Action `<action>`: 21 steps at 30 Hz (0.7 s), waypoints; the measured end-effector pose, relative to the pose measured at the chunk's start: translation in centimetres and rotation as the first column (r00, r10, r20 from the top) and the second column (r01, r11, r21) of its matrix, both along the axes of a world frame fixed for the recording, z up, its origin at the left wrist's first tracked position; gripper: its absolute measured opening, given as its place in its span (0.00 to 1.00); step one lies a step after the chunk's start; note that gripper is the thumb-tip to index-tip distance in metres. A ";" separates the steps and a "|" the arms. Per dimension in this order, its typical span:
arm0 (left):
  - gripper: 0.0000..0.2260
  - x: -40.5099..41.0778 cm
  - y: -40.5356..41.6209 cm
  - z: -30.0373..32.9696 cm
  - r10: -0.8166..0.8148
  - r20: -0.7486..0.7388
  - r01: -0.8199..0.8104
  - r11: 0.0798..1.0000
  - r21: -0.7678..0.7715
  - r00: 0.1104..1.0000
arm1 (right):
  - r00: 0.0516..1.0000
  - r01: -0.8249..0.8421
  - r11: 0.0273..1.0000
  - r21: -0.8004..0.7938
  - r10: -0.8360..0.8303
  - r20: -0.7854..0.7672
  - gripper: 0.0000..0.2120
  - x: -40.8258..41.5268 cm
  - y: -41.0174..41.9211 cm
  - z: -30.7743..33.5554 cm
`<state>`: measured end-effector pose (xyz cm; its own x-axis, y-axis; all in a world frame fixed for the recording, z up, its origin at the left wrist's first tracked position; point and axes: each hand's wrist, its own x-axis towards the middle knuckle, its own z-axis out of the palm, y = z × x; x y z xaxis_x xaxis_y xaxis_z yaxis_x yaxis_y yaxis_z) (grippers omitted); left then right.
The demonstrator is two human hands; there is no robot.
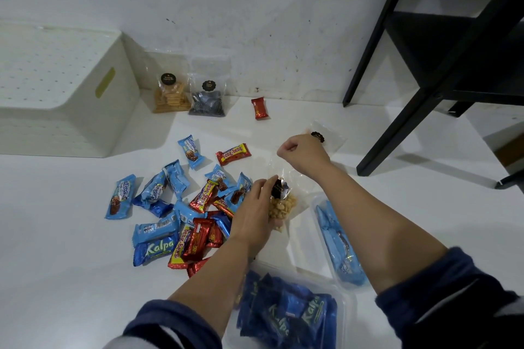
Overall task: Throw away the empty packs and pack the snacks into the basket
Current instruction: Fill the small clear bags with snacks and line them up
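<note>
Two hands work over a white floor in the single head view. The left hand (255,207) holds a clear bag of nuts (282,204) from the side, its fingers curled round the lower part where the nuts sit. The right hand (302,154) is raised above it, fingers closed in a pinch on the top of the same bag, so the bag hangs between the two hands.

Just left of them lies a loose pile of wrapped snack bars (181,207), blue and red ones mixed, some overlapping. One red bar (233,153) lies apart above the pile, and a small red pack (259,108) sits further off near the wall. Against the wall stand a bag of biscuits (170,93) and a bag of dark sweets (208,99), side by side. A flat clear pack (326,137) with a dark sticker lies beyond the right hand; it looks empty, though I cannot be sure.

Near the bottom edge is a clear tub (341,309) holding dark blue bars, and beside the right forearm a narrower clear tray (316,207) with light blue ones. A white basket (68,93) with small holes stands at the far left, well apart from the pile; what it holds cannot be seen.

Judging from this, the task is at an early stage: nearly all snacks are still on the floor, and any empty packs remain to be thrown out.
</note>
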<state>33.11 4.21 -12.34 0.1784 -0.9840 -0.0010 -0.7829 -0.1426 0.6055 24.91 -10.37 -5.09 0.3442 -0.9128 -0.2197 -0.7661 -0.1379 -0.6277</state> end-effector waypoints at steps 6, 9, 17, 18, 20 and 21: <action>0.43 -0.1 -0.1 0.1 -0.003 -0.003 0.003 1.000 -0.001 1.000 | 1.000 0.021 1.000 0.000 -0.021 -0.004 0.11 0.4 0.0 -0.2; 0.43 0.0 -0.1 0.2 -0.004 -0.010 0.004 1.000 0.001 1.000 | 1.000 0.008 1.000 0.005 -0.008 0.010 0.08 0.6 0.1 0.0; 0.41 -0.1 -0.4 0.1 0.036 -0.043 -0.035 0.999 0.018 0.998 | 0.999 -0.032 0.999 0.036 0.033 -0.006 0.11 -0.2 -0.5 -0.2; 0.41 0.0 -0.5 0.1 0.052 -0.058 -0.051 0.999 0.017 0.997 | 0.998 -0.041 0.998 0.045 0.044 -0.053 0.13 -0.8 -0.7 0.1; 0.41 0.1 -0.6 0.0 0.080 -0.084 -0.079 0.997 0.013 0.993 | 0.984 -0.076 0.997 0.010 0.077 -0.160 0.07 -2.3 -1.1 0.6; 0.41 0.1 -0.7 -0.1 0.085 -0.093 -0.084 0.996 0.013 0.992 | 0.978 -0.082 0.997 0.000 0.080 -0.195 0.06 -2.9 -1.1 0.7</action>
<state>33.23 3.51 -12.40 0.2596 -0.9652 -0.0305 -0.7076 -0.2116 0.6741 21.97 -11.49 -4.35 0.3685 -0.8856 -0.2827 -0.8595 -0.2087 -0.4666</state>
